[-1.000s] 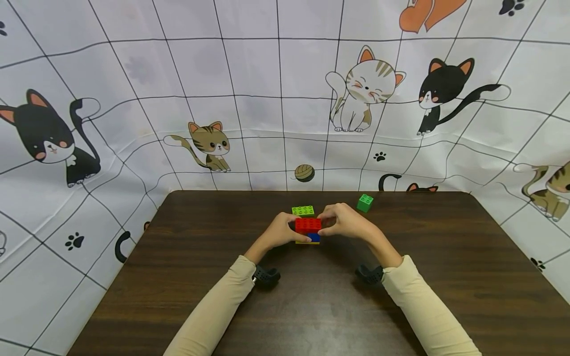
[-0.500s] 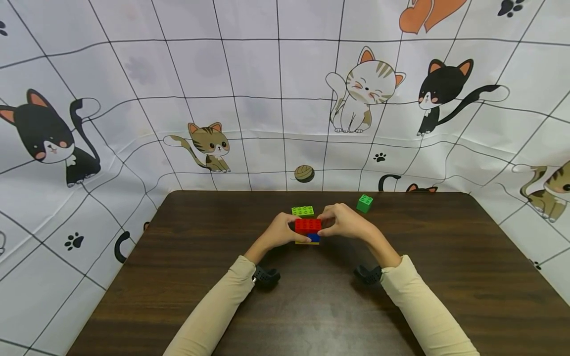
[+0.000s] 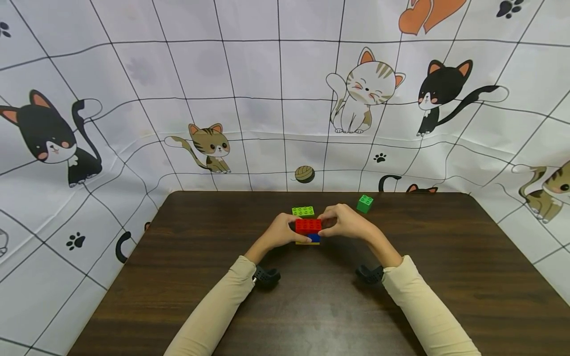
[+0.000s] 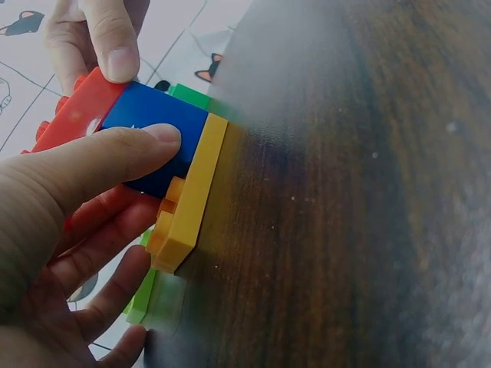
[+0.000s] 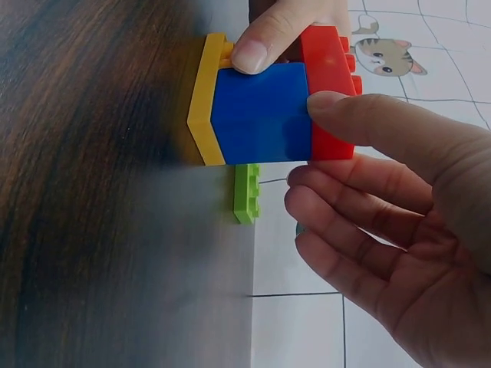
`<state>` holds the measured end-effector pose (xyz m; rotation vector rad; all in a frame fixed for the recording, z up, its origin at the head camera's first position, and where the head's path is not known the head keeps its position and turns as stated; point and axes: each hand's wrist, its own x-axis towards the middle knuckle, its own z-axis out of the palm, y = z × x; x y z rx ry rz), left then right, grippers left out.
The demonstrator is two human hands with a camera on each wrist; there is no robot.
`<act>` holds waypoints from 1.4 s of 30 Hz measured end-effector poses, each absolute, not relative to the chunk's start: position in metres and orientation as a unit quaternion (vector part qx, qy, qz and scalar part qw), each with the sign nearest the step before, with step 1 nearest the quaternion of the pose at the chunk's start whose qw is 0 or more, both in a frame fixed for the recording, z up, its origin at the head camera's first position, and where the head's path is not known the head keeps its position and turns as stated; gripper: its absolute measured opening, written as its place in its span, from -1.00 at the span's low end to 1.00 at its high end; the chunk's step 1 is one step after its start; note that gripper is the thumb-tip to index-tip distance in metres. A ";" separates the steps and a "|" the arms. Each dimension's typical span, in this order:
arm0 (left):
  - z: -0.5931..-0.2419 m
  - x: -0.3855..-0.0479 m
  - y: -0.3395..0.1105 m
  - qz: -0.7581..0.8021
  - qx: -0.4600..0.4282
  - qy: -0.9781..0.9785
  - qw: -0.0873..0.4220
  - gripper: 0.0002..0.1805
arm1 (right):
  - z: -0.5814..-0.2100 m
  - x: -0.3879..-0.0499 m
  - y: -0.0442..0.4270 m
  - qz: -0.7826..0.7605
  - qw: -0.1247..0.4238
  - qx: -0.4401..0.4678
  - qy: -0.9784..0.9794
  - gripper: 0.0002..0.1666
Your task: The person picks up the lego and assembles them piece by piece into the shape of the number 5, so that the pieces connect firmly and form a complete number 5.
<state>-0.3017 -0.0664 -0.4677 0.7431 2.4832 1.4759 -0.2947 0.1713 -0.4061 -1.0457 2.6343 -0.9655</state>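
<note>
A stack of toy building bricks stands on the table. Its base is a flat yellow brick (image 4: 201, 184), a blue block (image 5: 261, 111) sits on one end of that, and a red brick (image 3: 308, 226) lies across the top, overhanging the blue on the left. My left hand (image 3: 281, 231) pinches the blue block, thumb on its near face and fingers behind. From the other side my right hand (image 3: 347, 221) pinches the red brick, with its thumb at the seam between red and blue. Its other fingers are partly hidden in the head view.
Just behind the stack lies a lime green brick (image 3: 303, 211). A smaller green block (image 3: 364, 203) stands near the far edge of the brown table (image 3: 178, 277), right of centre. A cat-print sheet (image 3: 254, 113) hangs behind and around the table.
</note>
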 end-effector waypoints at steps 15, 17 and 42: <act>-0.469 -0.302 -0.066 0.477 0.237 0.843 0.081 -0.60 | -0.408 -0.297 0.173 -0.317 0.075 -0.337 0.883 -0.60; -0.469 -0.302 -0.066 0.476 0.234 0.843 0.084 -0.60 | -0.408 -0.297 0.173 -0.316 0.076 -0.334 0.884 -0.60; -0.468 -0.301 -0.065 0.467 0.236 0.848 0.085 -0.61 | -0.408 -0.298 0.176 -0.335 0.096 -0.328 0.878 -0.65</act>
